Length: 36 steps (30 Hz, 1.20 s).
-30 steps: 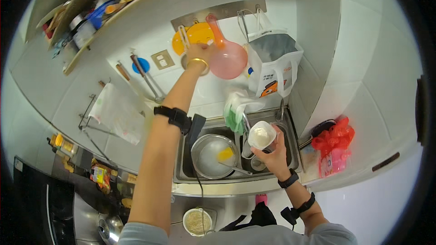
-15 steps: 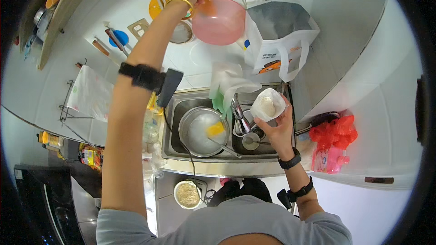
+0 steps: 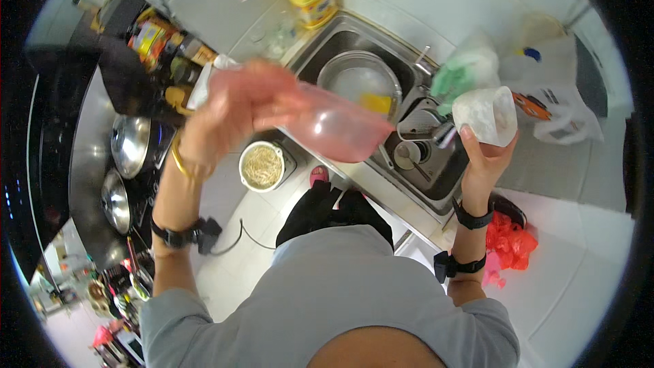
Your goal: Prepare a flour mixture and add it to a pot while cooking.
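Note:
My left hand [image 3: 225, 112], blurred by motion, is closed round the handle end of a translucent pink plastic dipper [image 3: 340, 126]. The dipper hangs in the air over the sink's front edge, its bowl pointing right. In my right hand [image 3: 489, 157] is a white, soft-looking container [image 3: 480, 117], held up beside the faucet; what is inside hardly shows from this angle. Below them, the steel double sink [image 3: 436, 197] holds a round metal pan [image 3: 340, 71] with a yellow sponge [image 3: 376, 103] in its left basin. A small cup with a spoon [image 3: 409, 153] stands in the right basin.
A yellow jug [image 3: 313, 0] stands behind the sink's left corner. Pale green gloves [image 3: 456, 82] hang by the faucet [image 3: 446, 129]. On the right are a white carrier bag [image 3: 565, 88] and red plastic bags [image 3: 511, 238]. A white bowl of noodle-like strands [image 3: 262, 166] sits low, left of my legs.
The view has turned left. My left hand has brought the pink dipper back from the far wall to in front of the sink. The white container stays in my right hand, now tipped differently.

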{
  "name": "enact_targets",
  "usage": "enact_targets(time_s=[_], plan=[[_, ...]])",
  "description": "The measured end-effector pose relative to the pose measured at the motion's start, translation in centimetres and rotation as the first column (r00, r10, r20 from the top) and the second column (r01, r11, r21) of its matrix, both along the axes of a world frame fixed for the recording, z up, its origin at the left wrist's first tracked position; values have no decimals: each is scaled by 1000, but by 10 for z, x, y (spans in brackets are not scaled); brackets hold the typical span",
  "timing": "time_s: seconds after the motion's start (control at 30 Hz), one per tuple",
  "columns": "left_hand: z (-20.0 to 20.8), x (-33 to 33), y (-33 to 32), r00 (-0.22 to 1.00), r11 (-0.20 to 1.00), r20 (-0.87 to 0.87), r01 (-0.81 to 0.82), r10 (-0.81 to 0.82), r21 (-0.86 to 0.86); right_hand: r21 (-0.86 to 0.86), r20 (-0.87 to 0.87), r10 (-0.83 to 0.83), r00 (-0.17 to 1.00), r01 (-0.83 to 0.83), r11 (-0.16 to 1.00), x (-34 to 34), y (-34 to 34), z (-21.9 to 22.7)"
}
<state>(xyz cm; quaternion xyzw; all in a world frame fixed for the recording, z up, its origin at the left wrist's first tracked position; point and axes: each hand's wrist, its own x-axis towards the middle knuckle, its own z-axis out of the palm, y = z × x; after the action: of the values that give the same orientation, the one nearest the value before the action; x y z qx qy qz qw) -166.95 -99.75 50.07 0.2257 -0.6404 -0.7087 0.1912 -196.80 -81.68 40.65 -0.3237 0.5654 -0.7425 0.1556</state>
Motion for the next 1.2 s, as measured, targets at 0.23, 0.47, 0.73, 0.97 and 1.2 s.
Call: enact_targets(time_s=[0.23, 0.47, 0.73, 0.97, 1.2], plan=[[-168, 81, 59, 876, 819, 189, -482, 444, 312, 118, -18, 267, 963, -264, 957, 60, -61, -23], [-381, 42, 70, 491, 442, 15, -797, 871, 411, 245, -28, 443, 896, -424, 872, 104, -99, -51], [-396, 37, 55, 612, 539, 105, -754, 784, 376, 286, -26, 420, 907, -396, 873, 108, -110, -60], [-390, 48, 47, 681, 621, 35, -687, 732, 379, 255, -20, 394, 919, -376, 891, 105, -108, -59], [-360, 60, 27, 451, 700, 612, -669, 650, -250, 241, -80, 352, 933, -324, 915, 98, -106, -69]])
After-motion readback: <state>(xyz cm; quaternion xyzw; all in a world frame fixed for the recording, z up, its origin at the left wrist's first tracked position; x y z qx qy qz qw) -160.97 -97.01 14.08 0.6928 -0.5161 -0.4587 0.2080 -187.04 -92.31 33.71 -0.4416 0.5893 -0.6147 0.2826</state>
